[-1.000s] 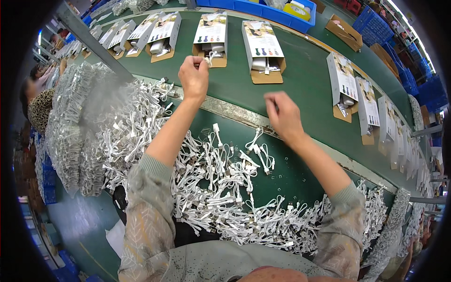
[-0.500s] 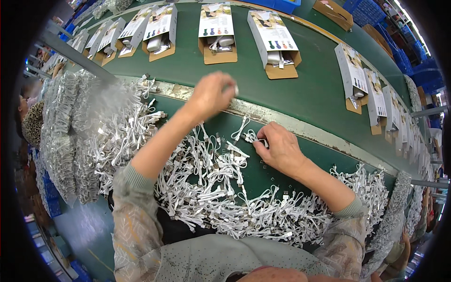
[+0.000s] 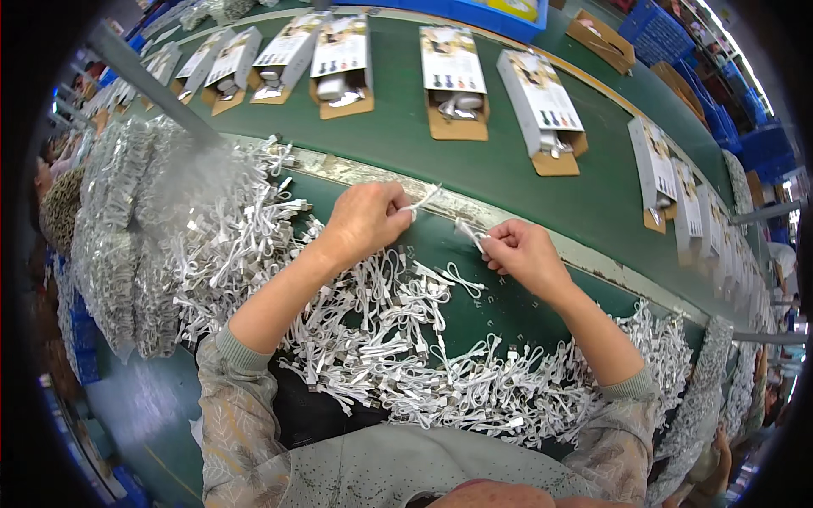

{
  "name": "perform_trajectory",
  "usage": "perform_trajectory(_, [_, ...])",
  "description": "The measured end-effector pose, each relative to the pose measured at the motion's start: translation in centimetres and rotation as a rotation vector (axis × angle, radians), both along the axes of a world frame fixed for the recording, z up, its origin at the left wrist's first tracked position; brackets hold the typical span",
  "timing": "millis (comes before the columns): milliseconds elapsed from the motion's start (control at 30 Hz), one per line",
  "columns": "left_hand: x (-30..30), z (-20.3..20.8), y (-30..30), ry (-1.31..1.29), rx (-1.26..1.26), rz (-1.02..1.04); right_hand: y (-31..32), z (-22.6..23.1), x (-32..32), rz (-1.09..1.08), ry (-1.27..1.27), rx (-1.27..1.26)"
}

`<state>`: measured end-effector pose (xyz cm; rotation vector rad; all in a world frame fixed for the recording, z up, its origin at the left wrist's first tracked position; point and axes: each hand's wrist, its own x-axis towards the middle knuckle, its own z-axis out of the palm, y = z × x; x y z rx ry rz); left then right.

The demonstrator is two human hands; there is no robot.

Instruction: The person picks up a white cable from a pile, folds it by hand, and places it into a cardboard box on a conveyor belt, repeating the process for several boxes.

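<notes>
In my left hand a short white USB cable is pinched between thumb and fingers, one end pointing up over the metal rail. Facing it, my right hand pinches a second white cable by its lower end, the upper part tilting toward the left hand. The two cables are apart. Below both hands spreads a large heap of looped white USB cables with metal plugs. One loose cable lies on the green tabletop between the heap and my right hand.
Beyond the worn metal rail, a green conveyor belt carries open white boxes with brown flaps and white parts inside. Clear plastic bags of cables are stacked at left. A grey post stands there too. Blue bins line the far side.
My left hand has drawn back toward me from over the rail and now shows a cable. My right hand has shifted slightly right, holding a cable up. The boxes have moved right along the belt.
</notes>
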<state>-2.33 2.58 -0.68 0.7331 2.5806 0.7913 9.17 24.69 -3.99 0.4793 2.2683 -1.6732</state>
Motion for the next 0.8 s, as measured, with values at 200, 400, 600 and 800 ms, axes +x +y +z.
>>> perform_trajectory(200, [-3.5,0.7,-1.3,0.202,-0.054,0.246,-2.7,-1.5,-8.2,-0.159,-0.093,-0.562])
perform_trajectory(400, [-7.1,-0.2,-4.0,0.374,-0.195,0.406,-7.4,-4.2,-20.0,-0.434,-0.058,-0.804])
perform_trajectory(600, [-9.3,-0.6,-1.8,0.461,-0.203,0.486,-4.9,-7.3,-24.9,-0.692,-0.01,-0.856])
perform_trajectory(800, [-12.6,-2.0,-1.9,0.536,-0.19,0.559,-3.7,-5.0,-15.2,-0.332,0.17,-0.207])
